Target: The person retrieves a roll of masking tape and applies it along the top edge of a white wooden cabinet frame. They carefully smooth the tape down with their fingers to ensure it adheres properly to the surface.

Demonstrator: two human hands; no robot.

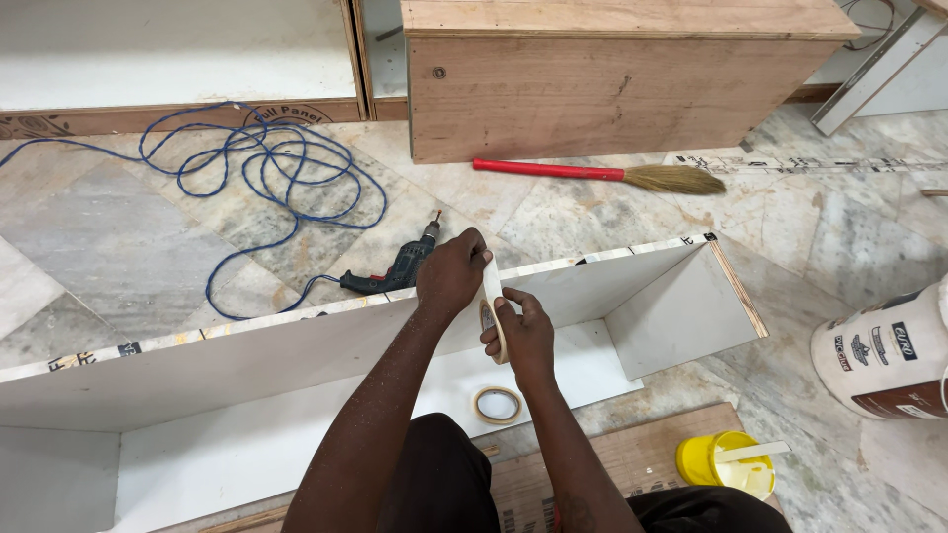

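Observation:
My right hand (pixel 523 336) holds a roll of pale masking tape (pixel 493 314) upright over the white laminated cabinet box (pixel 247 370). My left hand (pixel 451 274) pinches the free end of the tape at the box's top edge, just above the roll. A second, smaller tape roll (pixel 497 404) lies flat on the box's inner white panel, below my hands.
A dark corded drill (pixel 400 268) with a tangled blue cable (pixel 267 168) lies on the marble floor behind the box. A red-handled broom (pixel 602 174) rests by a plywood box (pixel 612 79). A white bucket (pixel 884 355) and a yellow tub (pixel 726 464) stand at right.

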